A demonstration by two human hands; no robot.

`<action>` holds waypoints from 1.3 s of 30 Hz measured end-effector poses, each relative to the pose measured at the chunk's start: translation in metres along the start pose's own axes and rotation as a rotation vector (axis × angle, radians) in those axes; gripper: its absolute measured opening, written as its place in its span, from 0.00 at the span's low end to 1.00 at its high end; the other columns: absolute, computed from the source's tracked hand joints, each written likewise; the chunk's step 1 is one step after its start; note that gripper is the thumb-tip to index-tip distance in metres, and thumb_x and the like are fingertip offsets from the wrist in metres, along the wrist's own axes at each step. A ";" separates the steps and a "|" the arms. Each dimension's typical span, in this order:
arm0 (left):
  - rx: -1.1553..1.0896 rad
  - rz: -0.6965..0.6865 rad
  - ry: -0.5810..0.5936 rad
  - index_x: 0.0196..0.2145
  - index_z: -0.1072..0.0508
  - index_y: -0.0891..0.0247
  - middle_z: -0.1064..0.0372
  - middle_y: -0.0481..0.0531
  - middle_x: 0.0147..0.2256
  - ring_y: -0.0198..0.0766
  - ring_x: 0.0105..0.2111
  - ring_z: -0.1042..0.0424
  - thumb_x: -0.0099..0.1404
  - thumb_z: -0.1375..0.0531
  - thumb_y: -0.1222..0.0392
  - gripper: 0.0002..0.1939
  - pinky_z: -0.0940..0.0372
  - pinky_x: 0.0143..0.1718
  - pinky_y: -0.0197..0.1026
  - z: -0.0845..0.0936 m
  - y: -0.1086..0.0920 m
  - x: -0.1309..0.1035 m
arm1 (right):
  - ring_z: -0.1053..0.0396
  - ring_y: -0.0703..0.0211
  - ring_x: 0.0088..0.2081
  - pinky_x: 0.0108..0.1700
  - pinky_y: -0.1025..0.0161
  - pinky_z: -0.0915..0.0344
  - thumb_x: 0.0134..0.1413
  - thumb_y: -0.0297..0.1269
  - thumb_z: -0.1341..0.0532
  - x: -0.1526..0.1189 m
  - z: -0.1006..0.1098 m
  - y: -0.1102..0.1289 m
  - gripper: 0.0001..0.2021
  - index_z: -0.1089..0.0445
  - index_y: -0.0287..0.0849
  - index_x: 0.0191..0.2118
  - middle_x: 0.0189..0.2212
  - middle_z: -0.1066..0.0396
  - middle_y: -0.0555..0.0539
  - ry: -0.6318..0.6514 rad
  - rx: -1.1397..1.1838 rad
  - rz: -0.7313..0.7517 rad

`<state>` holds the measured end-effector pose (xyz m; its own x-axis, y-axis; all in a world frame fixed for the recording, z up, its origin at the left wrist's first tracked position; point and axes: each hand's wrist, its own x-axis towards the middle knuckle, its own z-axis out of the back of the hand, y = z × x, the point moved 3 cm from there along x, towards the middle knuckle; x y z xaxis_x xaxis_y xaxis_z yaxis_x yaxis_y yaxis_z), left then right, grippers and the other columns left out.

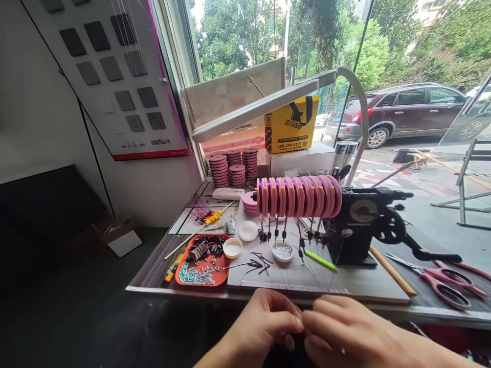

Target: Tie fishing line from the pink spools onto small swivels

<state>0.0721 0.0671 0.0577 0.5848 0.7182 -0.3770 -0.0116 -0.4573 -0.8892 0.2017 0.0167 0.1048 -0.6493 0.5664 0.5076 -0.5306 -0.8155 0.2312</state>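
Note:
In front of the table edge, my left hand and my right hand meet with thumbs and fingers pinched together. Whatever lies between the fingertips is too small or hidden to make out. Thin lines run down toward the hands from a row of pink foam spools mounted on a black hand-cranked winder. Small black pieces hang on these lines below the spools. Behind the hands, a grey board carries a round dish of tiny silvery parts and several dark thin tubes.
Left of the board sits an orange tray with small parts. A white cup stands beside it. Pink-handled scissors and a wooden stick lie on the right. Stacked pink spools and a yellow box stand behind.

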 end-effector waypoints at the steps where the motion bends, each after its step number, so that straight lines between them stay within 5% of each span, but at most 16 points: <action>1: -0.076 0.088 0.023 0.14 0.30 0.66 0.40 0.43 0.14 0.26 0.14 0.46 0.37 0.42 0.69 0.02 0.50 0.17 0.32 -0.001 0.002 0.001 | 0.39 0.62 0.22 0.23 0.66 0.40 0.68 0.34 0.64 -0.003 -0.001 0.002 0.24 0.34 0.41 0.31 0.23 0.33 0.48 0.035 -0.088 0.061; 6: -0.139 0.180 0.039 0.13 0.32 0.65 0.48 0.39 0.10 0.25 0.13 0.50 0.35 0.42 0.67 0.01 0.51 0.18 0.31 -0.003 0.005 0.006 | 0.40 0.62 0.21 0.24 0.62 0.42 0.67 0.26 0.67 -0.008 -0.010 0.005 0.28 0.30 0.36 0.33 0.23 0.31 0.48 0.028 -0.285 0.191; 11: -0.039 0.089 0.005 0.14 0.31 0.66 0.40 0.44 0.15 0.28 0.16 0.45 0.37 0.42 0.67 0.01 0.50 0.19 0.33 -0.002 0.000 0.003 | 0.41 0.63 0.21 0.24 0.64 0.43 0.68 0.33 0.70 -0.005 -0.020 0.002 0.31 0.33 0.41 0.29 0.21 0.32 0.50 -0.030 -0.130 0.152; 14: 0.341 -0.274 -0.056 0.17 0.29 0.66 0.33 0.50 0.21 0.33 0.22 0.37 0.44 0.40 0.69 0.02 0.45 0.24 0.34 -0.002 -0.009 -0.005 | 0.43 0.64 0.20 0.23 0.66 0.45 0.69 0.41 0.64 0.000 -0.018 -0.003 0.28 0.34 0.43 0.24 0.17 0.35 0.51 -0.162 0.135 -0.006; 19: 1.073 -1.127 -0.413 0.26 0.26 0.70 0.30 0.57 0.28 0.31 0.21 0.36 0.56 0.45 0.76 0.09 0.40 0.21 0.33 -0.006 -0.009 -0.025 | 0.38 0.64 0.27 0.30 0.68 0.40 0.53 0.45 0.38 0.012 -0.017 -0.026 0.12 0.32 0.41 0.27 0.23 0.34 0.52 -0.272 0.923 -0.716; 22: 1.378 -1.552 -0.564 0.28 0.26 0.72 0.26 0.59 0.28 0.34 0.19 0.35 0.55 0.45 0.79 0.09 0.39 0.20 0.36 -0.012 -0.003 -0.030 | 0.43 0.66 0.24 0.27 0.70 0.43 0.47 0.45 0.35 0.020 -0.019 -0.033 0.14 0.33 0.40 0.25 0.20 0.39 0.55 -0.285 1.141 -0.798; 25: 1.461 -1.702 -0.412 0.23 0.26 0.72 0.24 0.59 0.25 0.35 0.15 0.37 0.51 0.46 0.79 0.11 0.44 0.14 0.38 -0.016 -0.005 -0.028 | 0.46 0.67 0.23 0.24 0.70 0.46 0.48 0.46 0.36 0.018 -0.020 -0.036 0.14 0.35 0.39 0.24 0.20 0.42 0.55 -0.246 1.048 -0.782; 26: 1.403 -1.651 -0.331 0.21 0.26 0.71 0.25 0.59 0.23 0.35 0.15 0.37 0.50 0.47 0.79 0.11 0.44 0.14 0.38 -0.016 -0.008 -0.028 | 0.45 0.66 0.24 0.25 0.69 0.45 0.50 0.45 0.38 0.015 -0.019 -0.035 0.14 0.35 0.39 0.25 0.20 0.41 0.55 -0.223 0.982 -0.764; 28: 1.120 -1.306 -0.192 0.20 0.26 0.69 0.27 0.57 0.21 0.36 0.18 0.34 0.50 0.46 0.77 0.11 0.42 0.18 0.36 -0.012 -0.015 -0.021 | 0.42 0.65 0.24 0.26 0.69 0.42 0.54 0.42 0.40 0.008 -0.014 -0.030 0.11 0.36 0.41 0.28 0.23 0.38 0.53 -0.193 0.779 -0.650; 31: 0.369 -0.420 -0.061 0.17 0.27 0.66 0.30 0.52 0.21 0.31 0.19 0.36 0.45 0.42 0.70 0.05 0.43 0.19 0.33 -0.001 -0.009 -0.004 | 0.38 0.64 0.25 0.27 0.69 0.38 0.62 0.35 0.48 -0.001 -0.005 -0.012 0.11 0.37 0.43 0.28 0.26 0.34 0.50 -0.129 0.323 -0.251; 33: -0.020 -0.005 -0.016 0.14 0.29 0.66 0.33 0.48 0.19 0.27 0.16 0.42 0.39 0.41 0.68 0.02 0.48 0.17 0.31 -0.001 0.002 0.000 | 0.38 0.62 0.23 0.26 0.67 0.38 0.66 0.32 0.56 -0.007 -0.006 -0.001 0.17 0.35 0.43 0.29 0.24 0.33 0.49 -0.032 0.034 -0.020; 35: -0.165 0.144 -0.004 0.13 0.29 0.67 0.36 0.45 0.17 0.24 0.14 0.47 0.35 0.42 0.69 0.02 0.50 0.16 0.31 -0.003 0.006 0.002 | 0.39 0.61 0.21 0.25 0.64 0.39 0.66 0.28 0.62 -0.011 -0.011 0.004 0.23 0.32 0.39 0.33 0.22 0.33 0.48 0.028 -0.175 0.088; 39: -0.177 0.202 -0.007 0.13 0.30 0.66 0.39 0.43 0.15 0.24 0.14 0.48 0.34 0.41 0.68 0.02 0.50 0.17 0.30 -0.006 0.008 0.004 | 0.41 0.62 0.20 0.25 0.63 0.41 0.66 0.23 0.64 -0.013 -0.019 0.007 0.25 0.30 0.37 0.32 0.21 0.34 0.49 -0.036 -0.329 0.170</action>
<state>0.0785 0.0631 0.0507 0.5791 0.6064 -0.5450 0.0149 -0.6762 -0.7366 0.1961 0.0055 0.0841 -0.7264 0.4168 0.5464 -0.5674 -0.8124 -0.1347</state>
